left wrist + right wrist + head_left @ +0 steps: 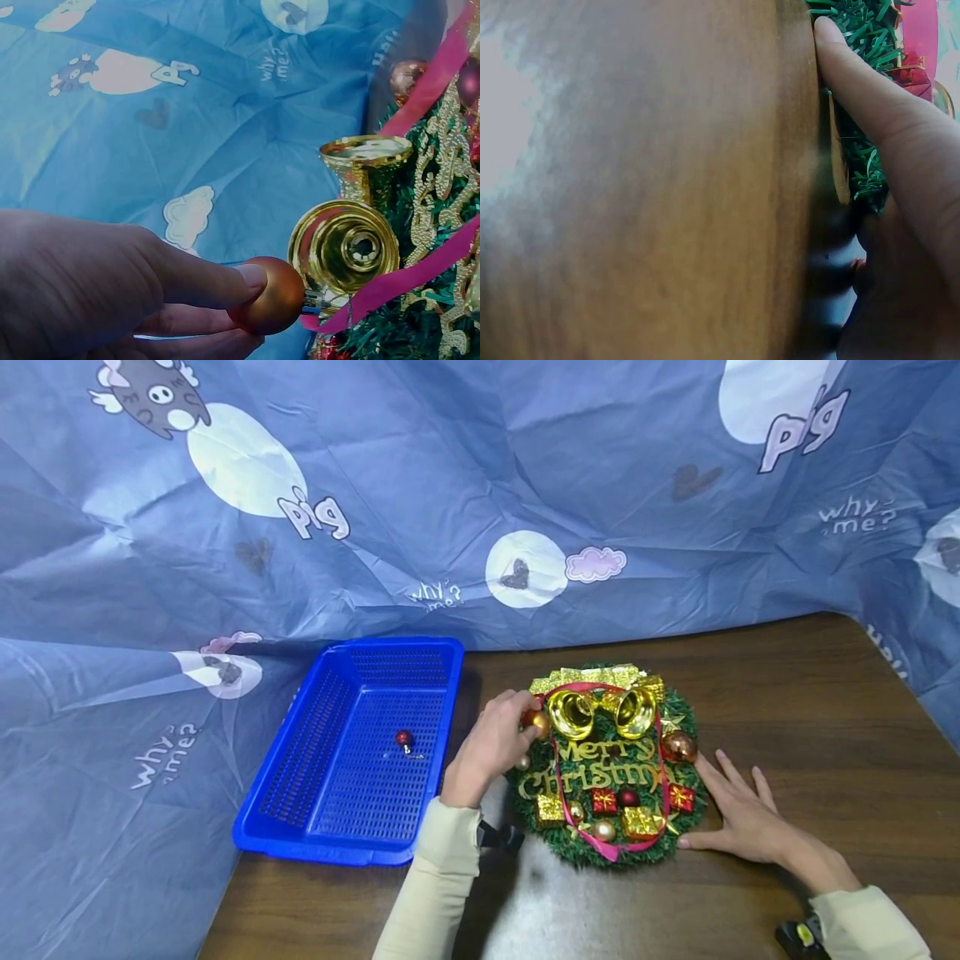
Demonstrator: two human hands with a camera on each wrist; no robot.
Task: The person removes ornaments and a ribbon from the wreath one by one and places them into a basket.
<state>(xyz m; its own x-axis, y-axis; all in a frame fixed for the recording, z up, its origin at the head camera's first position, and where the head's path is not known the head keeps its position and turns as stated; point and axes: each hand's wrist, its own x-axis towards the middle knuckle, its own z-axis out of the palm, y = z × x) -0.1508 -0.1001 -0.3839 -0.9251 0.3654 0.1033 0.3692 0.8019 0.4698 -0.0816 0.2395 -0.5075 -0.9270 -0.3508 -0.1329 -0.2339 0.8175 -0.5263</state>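
Observation:
A green Christmas wreath (678, 822) with gold bells (572, 713), small gift boxes and a pink ribbon lies on the brown table (810, 693). My left hand (491, 743) pinches an orange-copper ball ornament (268, 296) at the wreath's left edge, beside a gold bell (346, 246). My right hand (738, 814) lies flat on the table, fingers straight, its thumb (862, 90) pressed against the wreath's right rim (859, 161). A small red ball (404, 739) lies in the blue basket (300, 793).
The blue mesh basket stands left of the wreath, partly over the table's edge. A blue cartoon-print cloth (450, 485) hangs behind and drapes to the left. Bare wood lies right of the wreath and in front.

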